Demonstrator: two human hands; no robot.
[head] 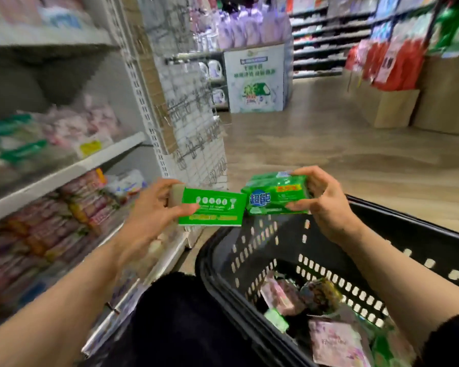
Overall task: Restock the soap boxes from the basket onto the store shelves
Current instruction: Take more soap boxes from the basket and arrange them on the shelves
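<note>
Holding one item each above the basket's (pixel 289 250) far rim. Left hand (pixel 154 207) pinched a flat green soap box (pixel 212 207), thumb on its face, fingers behind. Right hand (pixel 326 202) gripped a green wrapped soap pack (pixel 276 197), fingers curled over its top, thumb under. Box sat at 9 o'clock of the pack, edges near touching. Black basket at 5 o'clock held pink and green packs (pixel 334 343). Store shelves (pixel 64 170) at 9 o'clock were stocked with blurred pink packages.
</note>
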